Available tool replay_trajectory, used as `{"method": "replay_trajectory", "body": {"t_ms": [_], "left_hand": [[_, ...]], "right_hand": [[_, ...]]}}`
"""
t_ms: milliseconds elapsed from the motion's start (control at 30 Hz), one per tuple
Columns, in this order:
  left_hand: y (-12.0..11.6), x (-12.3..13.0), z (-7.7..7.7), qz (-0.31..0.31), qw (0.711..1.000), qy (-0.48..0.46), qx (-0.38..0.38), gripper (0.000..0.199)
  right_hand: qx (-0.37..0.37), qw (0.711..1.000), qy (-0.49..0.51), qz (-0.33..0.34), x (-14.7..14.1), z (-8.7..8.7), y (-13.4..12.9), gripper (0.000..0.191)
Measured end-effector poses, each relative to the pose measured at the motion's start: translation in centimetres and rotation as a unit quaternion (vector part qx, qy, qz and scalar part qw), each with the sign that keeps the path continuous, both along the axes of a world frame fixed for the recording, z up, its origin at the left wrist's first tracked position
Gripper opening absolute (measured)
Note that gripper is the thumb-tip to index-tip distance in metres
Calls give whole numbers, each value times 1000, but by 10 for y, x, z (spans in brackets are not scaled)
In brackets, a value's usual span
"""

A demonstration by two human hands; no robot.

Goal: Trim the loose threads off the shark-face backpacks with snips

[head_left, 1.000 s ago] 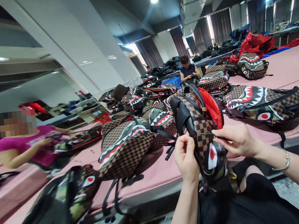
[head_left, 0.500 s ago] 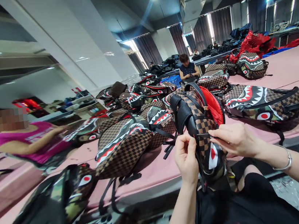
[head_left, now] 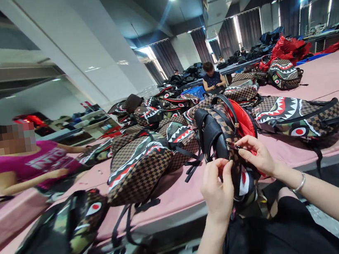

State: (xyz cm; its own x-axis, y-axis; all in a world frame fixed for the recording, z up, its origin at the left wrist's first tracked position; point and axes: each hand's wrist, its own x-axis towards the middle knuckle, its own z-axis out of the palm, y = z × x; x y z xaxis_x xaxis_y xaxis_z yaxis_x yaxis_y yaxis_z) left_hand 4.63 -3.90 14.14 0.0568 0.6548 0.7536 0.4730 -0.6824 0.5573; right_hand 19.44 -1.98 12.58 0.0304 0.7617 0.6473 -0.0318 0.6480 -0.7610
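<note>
A brown-checked backpack (head_left: 231,135) with black straps, a red lining and a white-and-red eye patch stands on end before me at the table edge, its top unzipped. My left hand (head_left: 218,185) is closed in a pinch, thumb against forefinger, at the side of the backpack by the padded strap. What it pinches is too small to make out. My right hand (head_left: 257,156) grips a slim dark pointed tool (head_left: 233,147) between thumb and fingers, against the checked side panel. The tool is mostly covered by the fingers, and its exact kind does not show.
The pink table (head_left: 178,192) carries several shark-mouth backpacks, one close on the left (head_left: 140,168) and one on the right (head_left: 296,116). A co-worker in a magenta shirt (head_left: 49,163) sits at left; another person (head_left: 213,80) sits beyond. Red fabric (head_left: 287,51) lies heaped behind.
My right hand has moved left and slightly up, bringing the tool onto the backpack's side. My left hand has shifted a little right. The co-worker at left has changed arm position.
</note>
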Motion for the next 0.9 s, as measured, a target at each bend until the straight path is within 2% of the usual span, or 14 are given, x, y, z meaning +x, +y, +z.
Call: {"method": "replay_trajectory", "body": {"t_ms": [100, 167, 300, 433, 667, 800, 900], "left_hand": [[0, 3, 4, -7, 1000, -18, -22, 9], [3, 5, 3, -41, 994, -78, -70, 10], [8, 9, -5, -102, 953, -236, -160, 15], [9, 10, -9, -109, 928, -312, -174, 19], [8, 12, -8, -102, 933, -305, -162, 21], [9, 12, -10, -96, 945, -277, -142, 17], [9, 12, -10, -89, 955, -254, -121, 14]], "right_hand": [[31, 996, -67, -48, 2, 2, -8, 20], [61, 986, -116, -108, 6, 2, -15, 20], [178, 936, -216, -215, 18, 6, -30, 16], [255, 881, -311, -248, 26, 12, -42, 18], [292, 797, -444, -286, 23, 25, -46, 18], [305, 770, -472, -302, 19, 32, -47, 20], [297, 761, -484, -314, 17, 34, -49, 21]]}}
